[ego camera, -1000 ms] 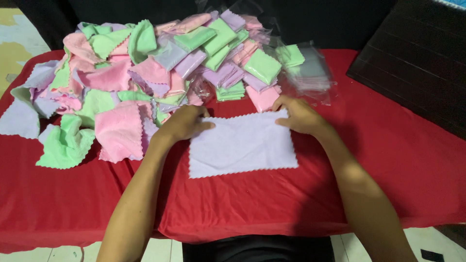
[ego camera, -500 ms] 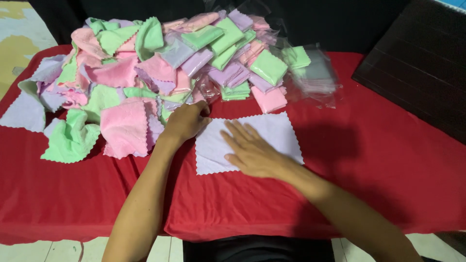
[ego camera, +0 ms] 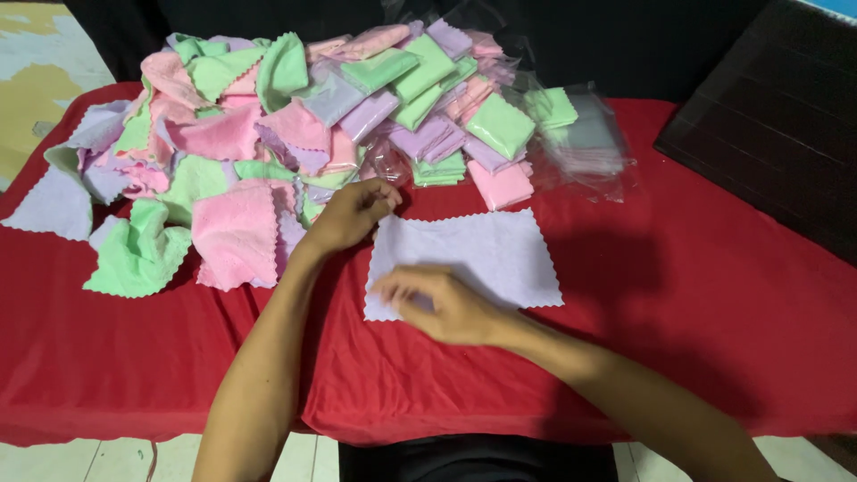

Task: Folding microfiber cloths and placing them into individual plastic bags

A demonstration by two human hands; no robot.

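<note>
Head view: both hands (ego camera: 357, 212) flat on lilac cloth (ego camera: 486, 254)

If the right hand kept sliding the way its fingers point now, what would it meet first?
The right hand points left across the lavender cloth. Past the cloth's left edge, it would probably meet the left forearm first, though height is unclear.

A pale lilac cloth (ego camera: 482, 254) with a zigzag-cut edge lies on the plain red cover of the counter (ego camera: 714, 295). The heap of cloths (ego camera: 295, 134) mixes pink, mint green and lilac; one big pink cloth (ego camera: 237, 234) and a light green one (ego camera: 134, 254) lie at its near side. The clear bags (ego camera: 580, 143) look greyish. A black panel (ego camera: 777, 134) shows a faint grid pattern.
</note>
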